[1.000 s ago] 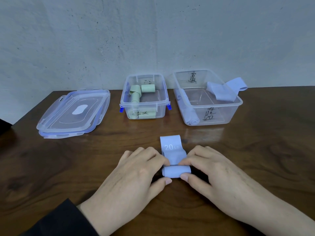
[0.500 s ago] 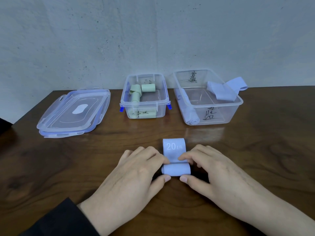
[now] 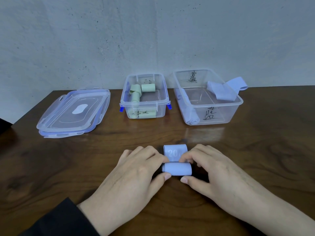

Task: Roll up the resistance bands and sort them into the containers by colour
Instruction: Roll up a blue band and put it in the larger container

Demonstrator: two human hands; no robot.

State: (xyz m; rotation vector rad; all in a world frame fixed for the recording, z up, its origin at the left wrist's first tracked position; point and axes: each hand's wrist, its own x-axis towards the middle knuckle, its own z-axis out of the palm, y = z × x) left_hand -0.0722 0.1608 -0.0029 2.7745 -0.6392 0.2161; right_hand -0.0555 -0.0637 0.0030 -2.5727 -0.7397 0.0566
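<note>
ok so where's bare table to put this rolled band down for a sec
Bare wooden table right of the right hand, and left of the left hand below the lids. Crowded at the back: green-band container, blue-band container.

I see a plain, bare room, more a makeshift sorting station than a home or shop. A dark wooden counter [image 3: 255,159] stands against a rough, stained grey wall [image 3: 153,34]. Clear plastic containers [image 3: 211,114] with hand-written labels and stacked lids [image 3: 73,113] sit along the counter's back edge.
</note>
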